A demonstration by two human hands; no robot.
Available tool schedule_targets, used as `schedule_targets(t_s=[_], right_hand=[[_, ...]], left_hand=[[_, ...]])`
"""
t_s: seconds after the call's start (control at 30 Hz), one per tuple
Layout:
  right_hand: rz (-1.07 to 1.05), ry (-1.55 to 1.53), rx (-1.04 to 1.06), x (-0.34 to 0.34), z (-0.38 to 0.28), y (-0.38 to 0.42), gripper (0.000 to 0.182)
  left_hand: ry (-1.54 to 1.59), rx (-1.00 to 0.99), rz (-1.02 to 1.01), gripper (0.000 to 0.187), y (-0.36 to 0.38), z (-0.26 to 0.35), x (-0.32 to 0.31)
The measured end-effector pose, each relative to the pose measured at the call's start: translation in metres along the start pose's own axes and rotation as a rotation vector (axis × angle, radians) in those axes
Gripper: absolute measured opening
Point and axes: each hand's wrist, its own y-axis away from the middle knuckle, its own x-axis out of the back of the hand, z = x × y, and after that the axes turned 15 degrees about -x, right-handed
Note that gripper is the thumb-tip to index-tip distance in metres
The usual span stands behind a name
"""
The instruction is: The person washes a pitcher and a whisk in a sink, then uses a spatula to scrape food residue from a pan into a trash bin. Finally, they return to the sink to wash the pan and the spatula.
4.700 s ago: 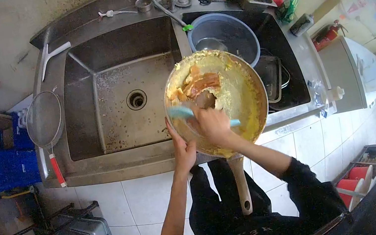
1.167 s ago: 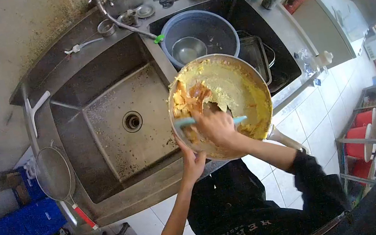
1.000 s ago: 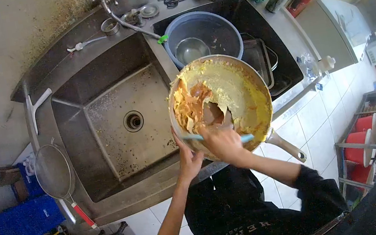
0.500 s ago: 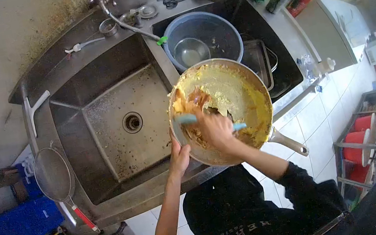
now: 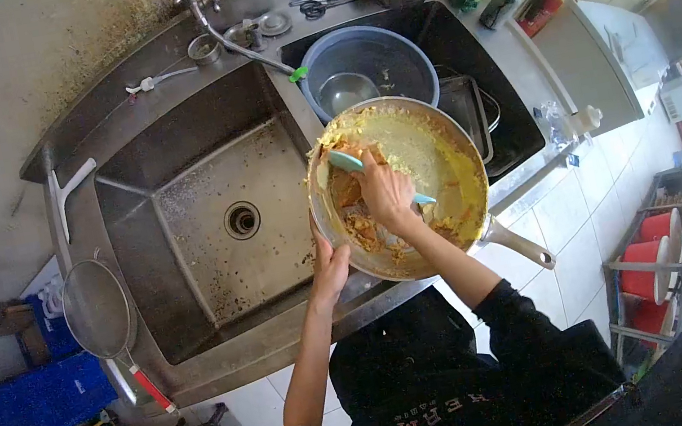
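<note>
A large frying pan (image 5: 459, 156) is held tilted over the sink's front edge, its handle (image 5: 518, 244) pointing to the lower right. Yellowish and brown food residue (image 5: 354, 197) coats its inside. My left hand (image 5: 331, 267) grips the pan's rim at the lower left, with part of the fingers hidden beneath it. Inside the pan, my right hand (image 5: 390, 193) is closed around a teal spatula (image 5: 343, 161). Its blade lies against the residue near the left wall, and the handle end sticks out on the right of the fist.
Left of the pan is a steel sink basin (image 5: 208, 236) with a drain and scattered crumbs. A blue-grey tub (image 5: 415, 63) holding a bowl (image 5: 345, 92) sits in the right basin under the faucet hose (image 5: 223, 37). A strainer (image 5: 96, 309) rests at the left edge.
The spatula's blade has moved up along the pan's left side, with my right hand shifting slightly up. The pan has risen a little in view; my left hand still grips its rim.
</note>
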Motion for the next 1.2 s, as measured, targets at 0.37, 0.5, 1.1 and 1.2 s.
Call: schedule_targets(t_s=[0.37,0.5,1.1,1.2], right_hand=[[0.089,0.235,0.415,-0.005,0.009,0.026,0.025],[0.015,0.326,0.499,0.007,0.036,0.064,0.034],[-0.105,0.137,0.093,-0.009,-0.001,0.017,0.021],[0.068,-0.086,-0.145,-0.015,-0.012,0.000,0.029]], left_hand=[[-0.044,-0.094,0.002,0.082,0.000,-0.010,0.007],[0.105,-0.110,0.017,0.084,-0.007,0.003,-0.002],[-0.177,-0.295,0.134,0.077,0.026,-0.035,-0.024],[-0.255,-0.391,0.171,0.076,0.028,-0.035,-0.022]])
